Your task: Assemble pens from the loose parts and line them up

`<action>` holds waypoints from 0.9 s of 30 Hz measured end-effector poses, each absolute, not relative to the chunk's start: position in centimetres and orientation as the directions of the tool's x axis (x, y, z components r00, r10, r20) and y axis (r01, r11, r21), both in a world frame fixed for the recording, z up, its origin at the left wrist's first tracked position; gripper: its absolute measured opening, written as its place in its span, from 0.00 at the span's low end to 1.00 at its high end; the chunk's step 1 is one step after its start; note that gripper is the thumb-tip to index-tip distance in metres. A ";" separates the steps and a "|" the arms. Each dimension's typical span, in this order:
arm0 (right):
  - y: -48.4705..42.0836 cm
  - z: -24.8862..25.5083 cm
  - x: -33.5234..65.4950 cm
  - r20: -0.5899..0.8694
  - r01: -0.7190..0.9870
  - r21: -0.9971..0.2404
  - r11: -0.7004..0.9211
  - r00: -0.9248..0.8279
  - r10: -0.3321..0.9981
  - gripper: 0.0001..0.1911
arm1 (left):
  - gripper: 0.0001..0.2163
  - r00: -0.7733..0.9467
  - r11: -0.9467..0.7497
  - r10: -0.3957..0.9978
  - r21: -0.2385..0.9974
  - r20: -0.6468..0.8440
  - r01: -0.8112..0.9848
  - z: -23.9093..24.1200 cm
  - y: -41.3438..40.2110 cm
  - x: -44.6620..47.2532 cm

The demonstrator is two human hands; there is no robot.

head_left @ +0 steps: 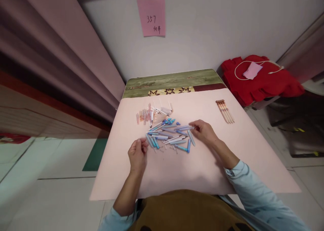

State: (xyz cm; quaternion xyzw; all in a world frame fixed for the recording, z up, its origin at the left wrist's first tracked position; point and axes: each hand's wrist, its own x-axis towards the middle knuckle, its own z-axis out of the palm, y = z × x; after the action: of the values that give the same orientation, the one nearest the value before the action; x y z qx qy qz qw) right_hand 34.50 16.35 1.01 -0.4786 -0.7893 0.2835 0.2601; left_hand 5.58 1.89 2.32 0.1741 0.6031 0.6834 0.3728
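Note:
My left hand (137, 153) rests on the pink table cover (192, 170) with its fingers curled in, just left of a heap of blue pen parts (170, 134). What its fingers hold, if anything, is hidden. My right hand (204, 131) lies at the right edge of the same heap. Its fingers are pinched on a blue pen barrel (186, 127) that points left. Blue barrels, caps and thin white refills lie mixed together between the two hands.
Behind the blue heap lies a cluster of orange-pink pen parts (148, 115) with white refills. A row of assembled orange pens (225, 111) sits at the far right of the cover. A red cloth (260, 82) with a white cord lies right of the table. A pink note (151, 17) hangs on the wall.

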 end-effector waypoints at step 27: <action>10.9 2.4 31.3 0.094 0.789 -0.296 0.538 -0.536 0.839 0.09 | 0.15 -0.646 0.077 0.720 0.954 -0.255 -0.291 2.5 1.5 5.9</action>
State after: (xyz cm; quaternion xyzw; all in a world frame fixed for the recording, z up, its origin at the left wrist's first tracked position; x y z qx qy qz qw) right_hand 31.30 10.87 2.44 -0.4682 -0.8695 0.1094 0.1130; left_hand 5.92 1.45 2.49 0.1716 0.6251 0.6575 0.3841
